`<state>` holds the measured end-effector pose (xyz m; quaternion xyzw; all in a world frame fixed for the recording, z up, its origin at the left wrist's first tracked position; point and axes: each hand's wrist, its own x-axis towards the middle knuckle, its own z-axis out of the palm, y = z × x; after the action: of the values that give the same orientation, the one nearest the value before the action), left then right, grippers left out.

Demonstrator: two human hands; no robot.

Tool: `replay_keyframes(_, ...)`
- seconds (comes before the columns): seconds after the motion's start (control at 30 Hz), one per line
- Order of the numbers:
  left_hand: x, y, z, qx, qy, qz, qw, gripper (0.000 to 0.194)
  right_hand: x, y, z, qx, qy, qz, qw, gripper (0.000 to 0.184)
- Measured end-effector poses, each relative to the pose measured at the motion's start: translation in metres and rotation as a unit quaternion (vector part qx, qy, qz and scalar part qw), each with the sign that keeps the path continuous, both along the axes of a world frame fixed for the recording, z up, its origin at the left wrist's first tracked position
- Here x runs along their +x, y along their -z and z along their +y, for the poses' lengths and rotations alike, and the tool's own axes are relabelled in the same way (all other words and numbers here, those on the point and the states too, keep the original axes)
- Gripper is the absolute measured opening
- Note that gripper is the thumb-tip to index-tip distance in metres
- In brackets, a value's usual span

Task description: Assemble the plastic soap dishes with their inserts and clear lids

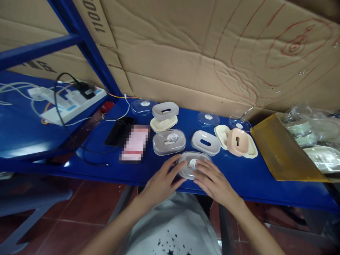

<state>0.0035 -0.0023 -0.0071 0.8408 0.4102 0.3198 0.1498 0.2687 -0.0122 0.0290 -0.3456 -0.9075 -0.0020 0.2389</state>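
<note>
A grey oval soap box [190,173] with a clear lid and a round sticker lies at the front edge of the blue table. My left hand [165,179] grips its left side, fingertips on the lid's rim. From the right, my right hand [212,177] holds the same box, its fingers across the lid and partly over the sticker. Just behind it stand a second lidded grey soap box [170,142] and a lidless grey soap box [205,143] with a slot in its middle.
A peach soap box [239,142] overlaps cream trays [222,135] on the right. Behind are another grey box [165,110] and clear lids [208,119]. Phones [120,131] and cables lie left, near a power strip [77,106]. A carton [278,148] of wrapped parts stands right.
</note>
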Motion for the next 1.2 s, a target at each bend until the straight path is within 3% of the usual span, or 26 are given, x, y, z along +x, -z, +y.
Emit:
replay_keyframes(0.3,-0.004,0.002,0.002,-0.031,0.014,-0.033,0.999,0.057,-0.005,0.015,-0.009,0.006,0.018,-0.037,0.999,0.033)
replay_keyframes(0.53,-0.005,0.006,0.006,-0.029,0.035,-0.055,0.997,0.061,-0.004,0.007,-0.010,0.002,-0.013,-0.054,0.998,0.052)
replay_keyframes(0.87,-0.006,0.003,0.006,-0.039,0.040,-0.048,0.997,0.068,-0.004,0.011,-0.006,-0.004,-0.016,-0.041,0.999,0.053)
replay_keyframes(1.07,-0.007,0.002,0.006,-0.076,0.034,-0.050,0.995,0.071,-0.007,0.000,-0.010,-0.026,-0.018,-0.076,0.997,0.057)
replay_keyframes(1.2,-0.006,0.002,0.005,-0.081,0.028,-0.040,0.996,0.066,-0.012,0.000,-0.007,-0.048,0.000,-0.037,0.998,0.054)
